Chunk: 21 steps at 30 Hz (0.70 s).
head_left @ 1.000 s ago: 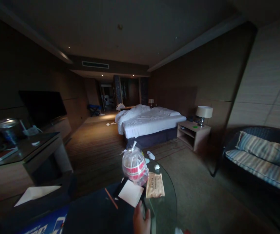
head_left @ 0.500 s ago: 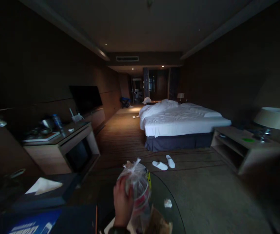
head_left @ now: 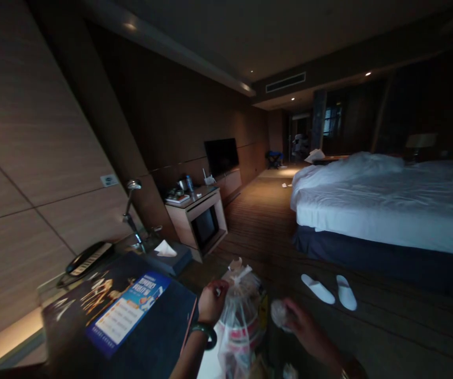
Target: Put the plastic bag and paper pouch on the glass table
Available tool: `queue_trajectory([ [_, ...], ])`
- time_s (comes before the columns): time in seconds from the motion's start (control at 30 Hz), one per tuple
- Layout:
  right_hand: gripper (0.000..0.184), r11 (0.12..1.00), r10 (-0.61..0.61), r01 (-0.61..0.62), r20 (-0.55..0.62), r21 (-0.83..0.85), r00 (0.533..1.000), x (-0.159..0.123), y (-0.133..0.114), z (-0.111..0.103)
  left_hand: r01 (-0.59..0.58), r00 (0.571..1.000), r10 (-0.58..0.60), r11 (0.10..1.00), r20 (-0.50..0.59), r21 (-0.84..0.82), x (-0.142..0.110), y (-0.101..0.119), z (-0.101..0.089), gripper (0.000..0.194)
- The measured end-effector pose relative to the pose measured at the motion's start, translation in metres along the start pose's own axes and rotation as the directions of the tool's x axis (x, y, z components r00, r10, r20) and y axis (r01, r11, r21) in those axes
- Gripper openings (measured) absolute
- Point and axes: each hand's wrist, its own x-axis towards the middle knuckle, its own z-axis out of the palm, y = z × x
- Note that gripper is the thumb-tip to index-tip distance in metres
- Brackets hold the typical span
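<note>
A knotted clear plastic bag [head_left: 239, 310] with pink-banded containers inside stands at the bottom middle, its tied top upright. My left hand [head_left: 209, 304], a dark bangle on its wrist, is just left of the knot. Its fingers are curled together around a small pale bit that I cannot make out. Right of the bag, my right hand [head_left: 301, 322] is closed on a crumpled, whitish, see-through wad [head_left: 280, 315]. The wad is slightly blurred, so I cannot tell whether it is plastic or tissue. A second crumpled pale piece [head_left: 289, 371] lies below it.
On the desk at left lie a dark folder with a blue leaflet [head_left: 131, 310], a telephone [head_left: 90, 259], a lamp [head_left: 131, 216] and a tissue box [head_left: 171, 258]. White slippers [head_left: 318, 289] rest on the floor before the bed [head_left: 368, 210]. A cabinet [head_left: 194, 216] stands beyond.
The view has turned left, showing more desk. My left hand has moved off the bag's side to beside its knot. My right hand has come into view holding the crumpled wad.
</note>
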Motion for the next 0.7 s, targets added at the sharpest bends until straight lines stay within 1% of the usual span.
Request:
queue_trajectory([
  [0.03, 0.048, 0.995, -0.067, 0.070, 0.054, -0.067, 0.996, 0.024, -0.012, 0.004, 0.010, 1.000, -0.010, 1.000, -0.027, 0.006, 0.001, 0.004, 0.002, 0.032],
  [0.1, 0.054, 0.958, -0.186, 0.214, 0.152, -0.192, 0.971, 0.065, -0.037, 0.009, 0.029, 0.998, -0.028, 0.999, -0.059, 0.013, 0.008, 0.012, 0.010, 0.031],
  [0.13, 0.057, 0.935, -0.224, 0.267, 0.195, -0.234, 0.955, 0.080, -0.049, 0.010, 0.041, 0.997, -0.040, 0.999, -0.067, 0.014, 0.012, 0.015, 0.015, 0.032],
  [0.2, 0.062, 0.907, -0.238, 0.315, 0.276, -0.280, 0.931, 0.104, -0.067, 0.010, 0.066, 0.995, -0.066, 0.998, -0.073, -0.010, 0.022, 0.017, 0.027, 0.033],
  [0.27, 0.061, 0.915, -0.213, 0.308, 0.334, -0.262, 0.918, 0.122, -0.078, 0.008, 0.081, 0.994, -0.087, 0.992, -0.062, -0.093, 0.030, 0.013, 0.036, 0.030],
  [0.37, 0.054, 0.961, -0.185, 0.247, 0.369, -0.129, 0.911, 0.142, -0.084, 0.004, 0.087, 0.992, -0.108, 0.953, -0.059, -0.291, 0.034, -0.002, 0.043, 0.035],
  [0.43, 0.051, 0.976, -0.185, 0.215, 0.400, -0.031, 0.898, 0.156, -0.086, 0.000, 0.104, 0.984, -0.148, 0.924, -0.094, -0.367, 0.031, -0.010, 0.044, 0.043],
  [0.5, 0.052, 0.976, -0.202, 0.218, 0.469, 0.020, 0.860, 0.170, -0.088, -0.005, 0.135, 0.965, -0.208, 0.916, -0.158, -0.378, 0.026, -0.009, 0.041, 0.048],
  [0.53, 0.051, 0.972, -0.218, 0.232, 0.507, 0.036, 0.834, 0.178, -0.089, -0.007, 0.150, 0.955, -0.225, 0.927, -0.193, -0.343, 0.024, -0.006, 0.039, 0.048],
  [0.57, 0.050, 0.967, -0.233, 0.251, 0.542, 0.043, 0.807, 0.186, -0.090, -0.009, 0.168, 0.945, -0.234, 0.947, -0.227, -0.273, 0.023, -0.001, 0.036, 0.046],
  [0.63, 0.047, 0.959, -0.253, 0.281, 0.598, 0.049, 0.760, 0.204, -0.088, -0.010, 0.225, 0.930, -0.237, 0.972, -0.283, -0.075, 0.023, 0.012, 0.029, 0.040],
  [0.7, 0.047, 0.956, -0.264, 0.285, 0.646, 0.075, 0.716, 0.222, -0.082, -0.005, 0.300, 0.916, -0.257, 0.948, -0.307, 0.103, 0.025, 0.027, 0.025, 0.036],
])
